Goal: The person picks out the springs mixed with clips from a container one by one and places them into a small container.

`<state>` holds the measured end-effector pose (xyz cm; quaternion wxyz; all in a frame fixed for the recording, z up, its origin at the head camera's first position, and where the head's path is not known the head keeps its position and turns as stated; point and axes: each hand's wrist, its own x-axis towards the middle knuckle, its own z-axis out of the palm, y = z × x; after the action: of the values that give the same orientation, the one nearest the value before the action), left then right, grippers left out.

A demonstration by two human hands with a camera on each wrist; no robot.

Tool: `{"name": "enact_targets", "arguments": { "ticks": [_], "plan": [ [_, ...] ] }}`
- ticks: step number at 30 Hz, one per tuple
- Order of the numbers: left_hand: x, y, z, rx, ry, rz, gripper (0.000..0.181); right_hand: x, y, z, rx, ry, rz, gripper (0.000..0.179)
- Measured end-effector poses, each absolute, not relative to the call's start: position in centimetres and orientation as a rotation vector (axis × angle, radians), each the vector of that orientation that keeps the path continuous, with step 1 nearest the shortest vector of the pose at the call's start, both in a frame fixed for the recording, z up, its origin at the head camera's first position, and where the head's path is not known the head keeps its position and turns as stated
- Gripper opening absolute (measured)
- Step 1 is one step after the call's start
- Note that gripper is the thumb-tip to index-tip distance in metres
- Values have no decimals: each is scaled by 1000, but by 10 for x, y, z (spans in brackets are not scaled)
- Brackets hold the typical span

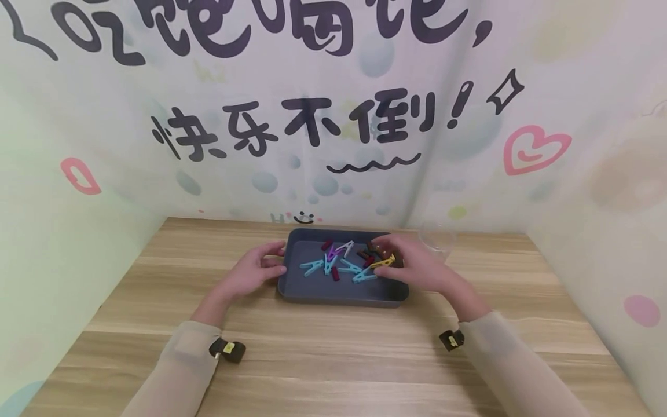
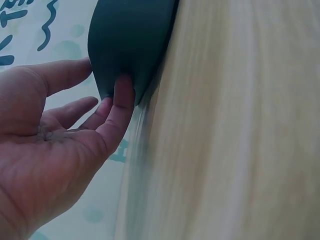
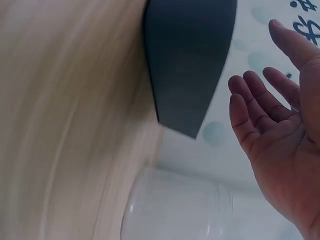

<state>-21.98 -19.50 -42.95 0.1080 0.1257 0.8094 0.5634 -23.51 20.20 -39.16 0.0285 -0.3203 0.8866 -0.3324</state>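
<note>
A dark grey rectangular tray (image 1: pixel 297 288) lies on the wooden table. In it are several clothespins: light blue ones (image 1: pixel 314 266), a purple one (image 1: pixel 332 253), a white one (image 1: pixel 345 249) and a yellow one (image 1: pixel 384 262). Small dark red pieces (image 1: pixel 336 274) lie among them. At the tray's left end, my left hand (image 1: pixel 254 269) touches the outer wall with bent, relaxed fingers, as the left wrist view shows. My right hand (image 1: pixel 419 265) hovers over the tray's right end, fingers spread and loosely bent, holding nothing; it partly hides the brown pieces (image 1: pixel 366 255) there.
Behind my right hand stands a clear plastic container (image 1: pixel 440 238), which the right wrist view shows close to the tray's end. A printed curtain (image 1: pixel 333 197) closes off the table's back edge. Bare wood (image 1: pixel 333 359) lies in front of the tray.
</note>
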Motion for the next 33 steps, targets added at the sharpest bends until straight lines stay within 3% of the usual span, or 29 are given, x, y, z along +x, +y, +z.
{"name": "enact_targets", "arguments": {
  "ticks": [33],
  "plan": [
    [-219, -197, -432, 384, 2310, 1697, 61, -275, 119, -403, -1188, 2567, -546, 40]
  ]
}}
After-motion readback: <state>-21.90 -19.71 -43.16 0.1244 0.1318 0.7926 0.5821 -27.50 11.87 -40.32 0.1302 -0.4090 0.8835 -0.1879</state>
